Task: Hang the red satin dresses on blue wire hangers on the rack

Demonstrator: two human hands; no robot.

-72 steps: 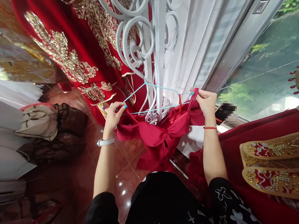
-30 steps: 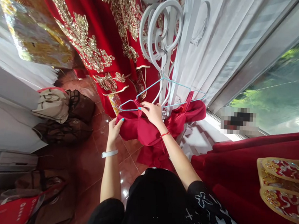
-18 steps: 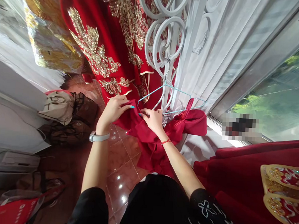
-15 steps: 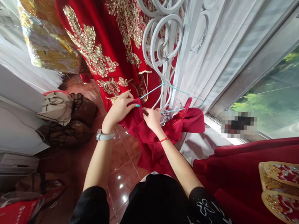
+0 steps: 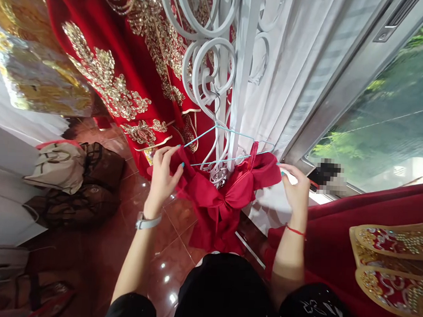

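A plain red dress [image 5: 227, 197] with a gathered, bow-like front hangs on a thin light-blue hanger [image 5: 200, 136]. The hanger's hook is caught on the scrollwork of a white metal rack [image 5: 241, 84]. My left hand [image 5: 165, 177] pinches the dress's upper edge at the left side, thumb toward me. At the opposite side, my right hand [image 5: 295, 189] grips the outer edge of the other sleeve between thumb and fingers. The dress top is spread between both hands. A short red strap [image 5: 253, 155] loops over the hanger's right part.
Red gowns with gold sequins [image 5: 105, 77] hang behind the rack. Bags, one cream [image 5: 64, 167] and one brown [image 5: 103, 164], stand on the tiled floor at left. A glass window [image 5: 388, 97] is at right, above red fabric with embroidered panels [image 5: 388, 238].
My right hand has moved from beside my left hand across to the dress's right sleeve edge. The left hand keeps hold of the left side, and the dress front is spread wider.
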